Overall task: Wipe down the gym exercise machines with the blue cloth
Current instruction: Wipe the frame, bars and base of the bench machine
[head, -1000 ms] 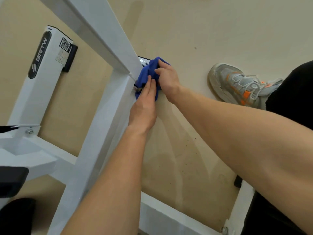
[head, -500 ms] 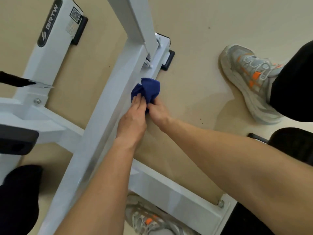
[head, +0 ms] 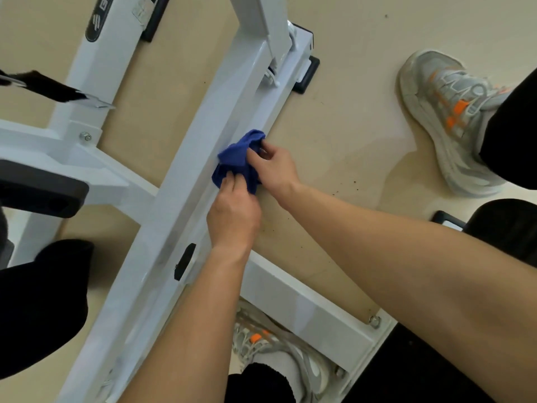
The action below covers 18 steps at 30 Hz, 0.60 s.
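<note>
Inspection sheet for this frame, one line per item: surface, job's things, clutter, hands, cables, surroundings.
Surface: white painted metal frame beam of the gym machine, slanting over the beige floor.
Job's things: crumpled blue cloth held against the beam's right edge.
Clutter: dark specks on the floor.
Grippers: left hand and right hand both grip the cloth.
Cables: nothing seen.
Surroundings: grey and orange sneaker; black pad.

Soft, even indoor light is filling the scene brightly. Diffuse shadows are lying on the beige floor (head: pixel 348 126) beside the shoe (head: pixel 441 112) at upper right. The white machine frame (head: pixel 186 175) is catching a mild sheen. The blue cloth (head: pixel 235 161) is showing sharp at centre; the black handle (head: pixel 49 88) at upper left is smearing, and bars are bowing toward the edges.
</note>
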Available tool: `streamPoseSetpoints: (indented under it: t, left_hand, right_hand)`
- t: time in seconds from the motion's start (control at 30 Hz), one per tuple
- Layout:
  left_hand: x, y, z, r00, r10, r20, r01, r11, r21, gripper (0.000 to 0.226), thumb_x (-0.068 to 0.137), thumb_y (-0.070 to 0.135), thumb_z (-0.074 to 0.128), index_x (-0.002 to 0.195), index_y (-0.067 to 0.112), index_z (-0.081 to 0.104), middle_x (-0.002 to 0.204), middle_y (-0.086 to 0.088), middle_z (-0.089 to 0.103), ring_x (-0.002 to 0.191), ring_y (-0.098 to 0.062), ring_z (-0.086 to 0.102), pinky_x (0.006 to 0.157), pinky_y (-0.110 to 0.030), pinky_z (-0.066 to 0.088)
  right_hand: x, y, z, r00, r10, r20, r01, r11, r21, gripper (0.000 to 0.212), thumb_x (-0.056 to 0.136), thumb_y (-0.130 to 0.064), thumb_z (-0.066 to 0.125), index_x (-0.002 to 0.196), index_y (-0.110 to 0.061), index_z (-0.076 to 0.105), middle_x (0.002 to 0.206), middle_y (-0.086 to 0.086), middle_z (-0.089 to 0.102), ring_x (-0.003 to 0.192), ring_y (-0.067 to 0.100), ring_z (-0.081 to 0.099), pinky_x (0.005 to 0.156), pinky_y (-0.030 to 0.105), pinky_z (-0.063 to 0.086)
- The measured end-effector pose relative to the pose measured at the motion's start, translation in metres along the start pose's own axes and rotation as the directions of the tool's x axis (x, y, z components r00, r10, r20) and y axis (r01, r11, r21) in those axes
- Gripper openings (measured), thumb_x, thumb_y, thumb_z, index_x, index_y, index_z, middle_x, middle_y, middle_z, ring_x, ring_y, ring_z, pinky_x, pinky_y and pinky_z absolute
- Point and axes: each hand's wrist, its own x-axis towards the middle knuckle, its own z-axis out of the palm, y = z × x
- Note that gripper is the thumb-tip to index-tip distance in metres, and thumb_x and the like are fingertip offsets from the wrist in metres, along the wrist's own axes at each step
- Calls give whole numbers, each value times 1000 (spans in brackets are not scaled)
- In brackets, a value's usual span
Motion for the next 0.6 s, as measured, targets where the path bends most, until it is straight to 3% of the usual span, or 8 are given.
streamPoseSetpoints:
  t: [0.07, 0.17, 0.23, 0.3, 0.43, 0.53, 0.6]
  left_hand:
    - [-10, 2, 0, 992, 61, -109, -64, 998, -18, 33, 93, 5, 48, 123, 10, 63, 125, -8, 66, 103, -29, 65, 69, -37, 53]
    - [-18, -6, 4, 932, 255, -256, -262, 965, 8, 45, 84, -12, 52, 126, 0, 63, 134, -16, 61, 124, -30, 59, 96, -37, 51]
    - [-13, -10, 6, 906, 359, -224, -354, 933, 60, 55, 86, -17, 46, 139, -4, 49, 147, -20, 47, 138, -32, 43, 113, -42, 38]
    - [-2, -10, 5, 945, 316, -86, -312, 948, 62, 65, 88, -15, 40, 150, 0, 30, 158, -16, 29, 148, -30, 24, 118, -48, 29]
    - [26, -9, 10, 983, 131, 131, -142, 986, 82, 70, 94, 2, 37, 157, 10, 7, 165, -8, 9, 152, -24, 8, 121, -46, 21]
    - [43, -8, 13, 983, 111, 145, -126, 987, 96, 68, 96, 8, 44, 157, 13, 14, 162, -7, 19, 149, -25, 17, 119, -46, 25]
    - [51, -8, 13, 983, 136, 126, -147, 986, 83, 65, 95, 8, 44, 156, 13, 20, 160, -7, 24, 147, -25, 21, 120, -42, 23]
  right_hand:
    - [5, -5, 0, 1000, 2, -24, -3, 999, -52, 29, 78, -39, 72, 103, -23, 70, 90, -6, 74, 85, 14, 72, 79, 42, 61]
    - [15, -17, -3, 996, 50, -73, -63, 982, -180, 27, 76, -38, 78, 91, -20, 64, 84, -6, 69, 78, 14, 69, 68, 34, 60]
    - [19, -25, -8, 997, 37, -70, -55, 961, -272, 27, 77, -36, 79, 84, -20, 59, 80, -5, 64, 74, 12, 64, 62, 27, 53]
    - [23, -24, -14, 998, 16, -59, -33, 951, -309, 29, 77, -35, 80, 88, -19, 59, 83, -6, 63, 75, 9, 60, 62, 24, 49]
    - [22, -1, -26, 1000, 9, 22, -7, 996, -92, 29, 90, -22, 66, 118, -17, 68, 102, -1, 74, 95, 16, 69, 87, 39, 58]
    - [16, 16, -20, 994, -25, 104, 16, 996, 89, 43, 93, -2, 44, 127, -20, 63, 110, 1, 73, 97, 16, 68, 89, 34, 56]
    - [14, 18, -10, 993, -51, 104, 37, 990, 138, 48, 94, 1, 42, 133, -20, 58, 118, 1, 71, 108, 17, 66, 98, 38, 54]
